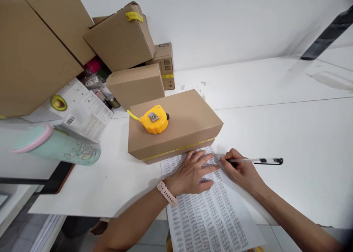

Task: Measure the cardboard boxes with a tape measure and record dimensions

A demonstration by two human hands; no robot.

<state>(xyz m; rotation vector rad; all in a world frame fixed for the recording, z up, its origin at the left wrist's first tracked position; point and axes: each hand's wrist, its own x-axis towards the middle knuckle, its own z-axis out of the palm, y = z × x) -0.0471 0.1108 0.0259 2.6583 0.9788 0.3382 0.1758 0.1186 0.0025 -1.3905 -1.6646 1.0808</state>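
My left hand (194, 171), with a pink watch band at the wrist, lies flat with fingers spread on a sheet of paper (204, 222) covered in columns of handwriting. Pinched in my right hand (242, 171) is a pen (260, 161) with a clear barrel and black ends. Its tip is hidden by my fingers, close to the right edge of the paper. Just beyond my left hand stands a closed cardboard box (190, 116), which covers the paper's far end. On that box rests a yellow tape measure (154, 120).
Several cardboard boxes (121, 38) are stacked at the back left against the wall. A mint tumbler (68, 147) with a pink rim and a white carton (85, 116) with an avocado picture stand at the left. A dark post (328, 35) rises at the far right. The white table's front edge runs under the paper.
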